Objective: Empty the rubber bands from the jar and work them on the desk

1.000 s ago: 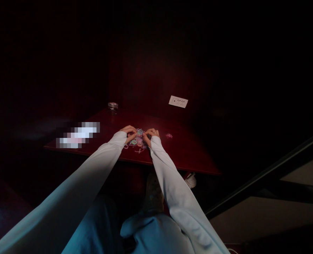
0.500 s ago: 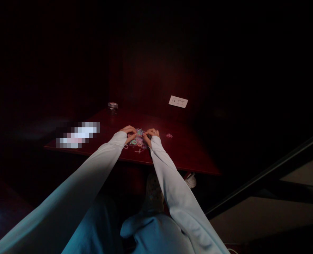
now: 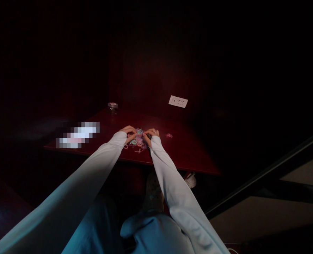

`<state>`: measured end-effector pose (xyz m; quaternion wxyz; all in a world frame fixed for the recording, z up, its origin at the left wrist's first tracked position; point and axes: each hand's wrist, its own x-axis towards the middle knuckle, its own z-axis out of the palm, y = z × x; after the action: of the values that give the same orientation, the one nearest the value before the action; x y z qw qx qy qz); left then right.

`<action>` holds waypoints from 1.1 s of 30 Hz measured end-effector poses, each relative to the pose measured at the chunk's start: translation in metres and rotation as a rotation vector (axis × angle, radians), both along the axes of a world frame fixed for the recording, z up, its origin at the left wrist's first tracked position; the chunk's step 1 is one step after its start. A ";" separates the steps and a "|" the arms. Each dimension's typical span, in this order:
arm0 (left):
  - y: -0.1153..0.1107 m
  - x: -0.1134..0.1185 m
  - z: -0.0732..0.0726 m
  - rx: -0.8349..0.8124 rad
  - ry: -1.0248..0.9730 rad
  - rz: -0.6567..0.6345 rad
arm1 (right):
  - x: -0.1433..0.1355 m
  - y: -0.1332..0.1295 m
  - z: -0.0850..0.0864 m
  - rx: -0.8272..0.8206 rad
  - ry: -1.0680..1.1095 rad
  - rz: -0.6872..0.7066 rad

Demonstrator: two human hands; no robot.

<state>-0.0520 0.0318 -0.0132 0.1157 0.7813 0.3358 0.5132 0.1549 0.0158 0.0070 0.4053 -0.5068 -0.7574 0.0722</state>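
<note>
A loose pile of small colourful elastic bands, in pink, green and lilac, lies near the front of the dark red table. My left hand is at the pile's left side, thumb and fingers closed in a pinch. Opposite it, my right hand pinches over the right side of the pile, its fingertips close to those of the left. What sits between the fingertips is too small to make out. Apart from the pile, a little heap of pink bands lies to the right of my right hand.
A clear lidded jar stands at the table's back left. Along the left edge lies a bright, pixelated object. A white socket panel is on the wall behind the table. My legs are below the front edge.
</note>
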 end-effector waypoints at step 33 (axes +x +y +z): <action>0.002 -0.004 -0.004 0.005 -0.032 0.036 | 0.095 0.016 -0.001 -0.022 0.372 -0.717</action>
<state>-0.0558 0.0337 -0.0175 0.1098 0.7671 0.3468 0.5285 0.2497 0.0314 0.0065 0.5296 -0.7213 -0.4456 0.0248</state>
